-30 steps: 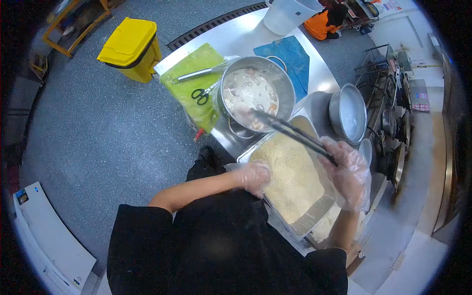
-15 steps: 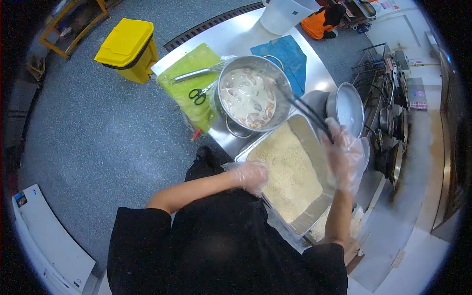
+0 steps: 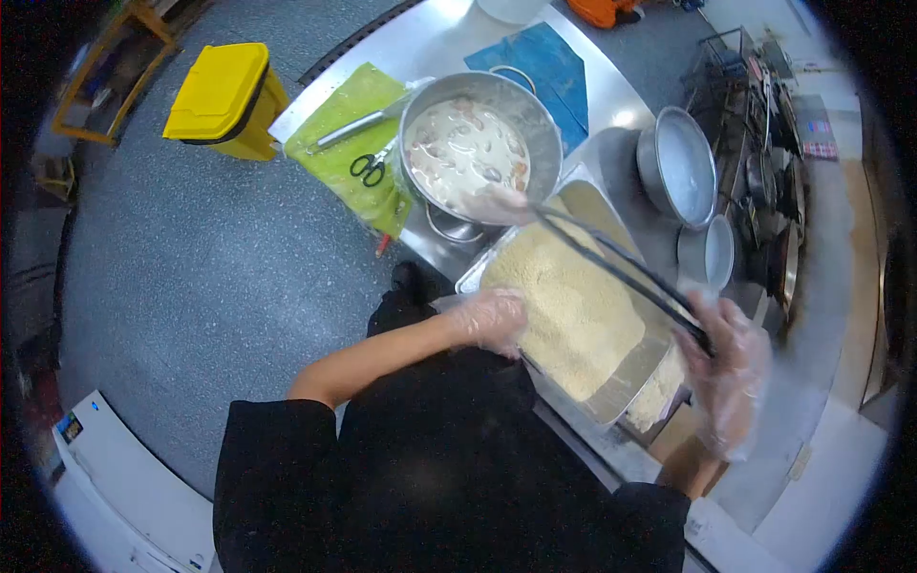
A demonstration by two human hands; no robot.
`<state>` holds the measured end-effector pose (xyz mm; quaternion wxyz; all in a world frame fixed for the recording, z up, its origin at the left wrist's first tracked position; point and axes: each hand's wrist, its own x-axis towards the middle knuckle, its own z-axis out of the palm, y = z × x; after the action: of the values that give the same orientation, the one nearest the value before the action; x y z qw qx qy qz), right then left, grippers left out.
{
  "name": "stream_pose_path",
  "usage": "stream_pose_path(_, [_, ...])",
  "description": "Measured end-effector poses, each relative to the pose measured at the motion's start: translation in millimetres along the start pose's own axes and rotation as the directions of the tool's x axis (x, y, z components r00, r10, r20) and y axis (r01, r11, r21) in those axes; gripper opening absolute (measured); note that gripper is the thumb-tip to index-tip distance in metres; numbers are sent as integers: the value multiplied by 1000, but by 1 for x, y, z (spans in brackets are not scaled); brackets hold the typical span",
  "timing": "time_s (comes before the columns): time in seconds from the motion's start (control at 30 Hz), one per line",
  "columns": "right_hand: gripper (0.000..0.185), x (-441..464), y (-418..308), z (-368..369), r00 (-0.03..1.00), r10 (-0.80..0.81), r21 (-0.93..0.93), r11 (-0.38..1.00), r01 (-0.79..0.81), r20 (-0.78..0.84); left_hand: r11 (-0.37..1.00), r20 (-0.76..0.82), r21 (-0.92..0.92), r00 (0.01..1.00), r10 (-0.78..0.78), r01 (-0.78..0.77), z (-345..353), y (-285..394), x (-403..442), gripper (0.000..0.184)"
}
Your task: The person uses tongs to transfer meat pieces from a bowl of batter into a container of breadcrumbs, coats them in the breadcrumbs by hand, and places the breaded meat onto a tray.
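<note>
My right hand (image 3: 728, 372), in a clear plastic glove, is closed around long dark tongs (image 3: 621, 267). Their far tips hold a pale, milky-coated piece (image 3: 501, 204) at the near rim of the metal pot (image 3: 549, 158). White liquid (image 3: 465, 153) with several pieces in it fills the pot's bottom. Below the tongs lies a rectangular metal tray (image 3: 626, 382) with pale yellow crumbs (image 3: 564, 306). My left hand (image 3: 494, 320), also gloved, rests at the tray's left edge with its fingers curled; whether it grips anything is hidden.
A whisk (image 3: 351, 131) and black-handled scissors (image 3: 369, 168) lie on a green board (image 3: 334, 153), left of the pot. Behind it is a blue sheet (image 3: 549, 72). Metal bowls (image 3: 678, 164) stand right. A yellow bin (image 3: 222, 95) is on the floor; a person in orange (image 3: 602, 10) is beyond.
The tongs have gone from the pot's right side to its near rim, now with a piece between the tips. My right hand has moved right and down. The view has shifted.
</note>
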<state>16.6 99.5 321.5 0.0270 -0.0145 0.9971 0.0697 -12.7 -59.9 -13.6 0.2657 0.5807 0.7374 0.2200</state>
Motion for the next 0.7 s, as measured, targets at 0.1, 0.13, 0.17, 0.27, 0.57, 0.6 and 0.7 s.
stream_pose_path(0.1, [35,-29,7,-33,979,206,-10,979,-206,-4,998,-68,42,997,49,-46,-2,0,-6,68])
stream_pose_path(0.13, [34,-39,8,-40,958,286,-12,958,-286,-7,1000,-27,18,999,23,-23,-2,1,-5,68])
stream_pose_path(0.17, [35,-52,14,-45,967,256,-115,960,-255,-11,1000,17,-9,1000,-1,1,-2,2,-3,69])
stream_pose_path(0.27, [39,-76,33,-52,971,233,-365,910,-197,58,1000,40,-16,999,-3,3,-13,4,-5,70])
stream_pose_path(0.57, [34,-102,16,73,834,225,-343,938,-46,504,1000,13,-6,999,30,-29,-15,3,-3,68])
stream_pose_path(0.6, [35,-98,20,80,811,240,-327,943,-63,534,999,13,-14,999,32,-32,-17,4,-4,69])
stream_pose_path(0.7, [39,-64,23,67,888,294,-346,923,-168,354,999,55,4,998,31,-32,-18,5,-5,69])
